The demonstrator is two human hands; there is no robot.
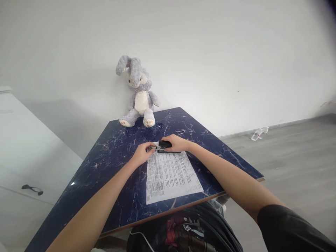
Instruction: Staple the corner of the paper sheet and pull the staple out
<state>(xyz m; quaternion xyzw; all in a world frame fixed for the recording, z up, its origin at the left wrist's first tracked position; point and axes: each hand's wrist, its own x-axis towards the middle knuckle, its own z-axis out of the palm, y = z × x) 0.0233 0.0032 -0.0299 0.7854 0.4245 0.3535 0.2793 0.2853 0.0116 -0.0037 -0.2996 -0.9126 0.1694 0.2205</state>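
A printed paper sheet point(170, 175) lies on the dark blue marbled table point(110, 164). At its far edge rests a black stapler point(164, 145). My right hand point(178, 143) is wrapped over the stapler's back end and top. My left hand point(143, 152) pinches the stapler's metal front tip beside the paper's top left corner. Both forearms reach in from the near edge.
A grey and white plush rabbit point(139, 94) sits at the table's far edge against the white wall. A white cabinet with a black handle point(33, 189) stands to the left. A plastic bottle point(258, 133) lies on the grey floor at right.
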